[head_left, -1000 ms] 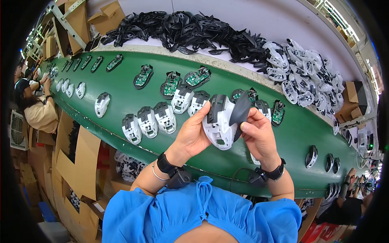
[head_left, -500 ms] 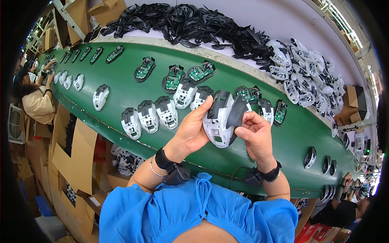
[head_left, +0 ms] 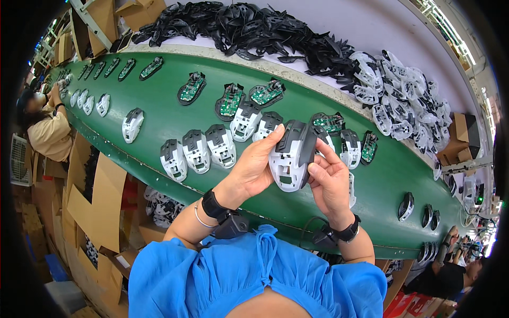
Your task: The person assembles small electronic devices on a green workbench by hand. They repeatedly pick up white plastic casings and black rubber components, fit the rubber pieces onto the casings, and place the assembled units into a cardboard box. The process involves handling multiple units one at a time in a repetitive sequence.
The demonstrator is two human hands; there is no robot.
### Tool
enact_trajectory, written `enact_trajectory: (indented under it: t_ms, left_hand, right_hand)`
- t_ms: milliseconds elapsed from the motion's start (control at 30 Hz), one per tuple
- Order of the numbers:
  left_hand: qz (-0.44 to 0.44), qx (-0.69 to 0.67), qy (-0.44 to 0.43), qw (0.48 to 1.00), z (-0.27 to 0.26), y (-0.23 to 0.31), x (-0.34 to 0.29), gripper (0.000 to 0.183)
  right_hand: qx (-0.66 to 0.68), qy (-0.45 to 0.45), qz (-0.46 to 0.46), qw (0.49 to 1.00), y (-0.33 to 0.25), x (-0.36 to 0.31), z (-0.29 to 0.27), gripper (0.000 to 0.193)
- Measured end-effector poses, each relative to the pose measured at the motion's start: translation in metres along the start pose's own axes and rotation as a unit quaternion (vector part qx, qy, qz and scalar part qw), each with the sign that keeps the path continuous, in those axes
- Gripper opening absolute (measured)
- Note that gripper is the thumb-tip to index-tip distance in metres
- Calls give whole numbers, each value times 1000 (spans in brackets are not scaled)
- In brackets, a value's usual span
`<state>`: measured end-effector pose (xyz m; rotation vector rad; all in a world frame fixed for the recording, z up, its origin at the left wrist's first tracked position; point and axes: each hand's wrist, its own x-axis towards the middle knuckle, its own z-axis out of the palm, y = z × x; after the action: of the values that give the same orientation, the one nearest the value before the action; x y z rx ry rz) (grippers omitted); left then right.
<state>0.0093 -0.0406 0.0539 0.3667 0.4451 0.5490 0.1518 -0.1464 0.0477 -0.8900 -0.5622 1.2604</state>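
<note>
Head view: both hands up over the green conveyor belt, just right of frame centre. Left hand cups a white mouse shell from the 9 o'clock side, fingers curled around its edge. Right hand pinches a dark grey top cover against the shell's 3 o'clock side, thumb pressed on it.

On the belt at 9 o'clock of the hands: row of white mouse bases. At 11 o'clock: green circuit boards in black bases.

No bins. Loose heap of black shells on the white shelf at 12 o'clock, heap of white shells at 2 o'clock. Cardboard boxes below the belt at 8 o'clock; contents hard to tell.
</note>
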Motion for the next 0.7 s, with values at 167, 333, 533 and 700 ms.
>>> enact_trajectory:
  t_ms: [167,333,533,700]
  left_hand:
    - [105,92,-31,990,-3,-6,-1,44]
    - [300,386,-66,870,-2,-21,-12,85]
    - [273,547,-86,787,-13,4,-19,100]
    - [269,627,-107,723,-9,17,-31,87]
  right_hand:
    - [13,22,-72,997,8,-2,10,70]
    - [46,45,-113,991,7,1,27,75]
    - [25,-22,14,999,-4,-1,14,78]
    - [-128,-50,-67,988,-23,3,13,91]
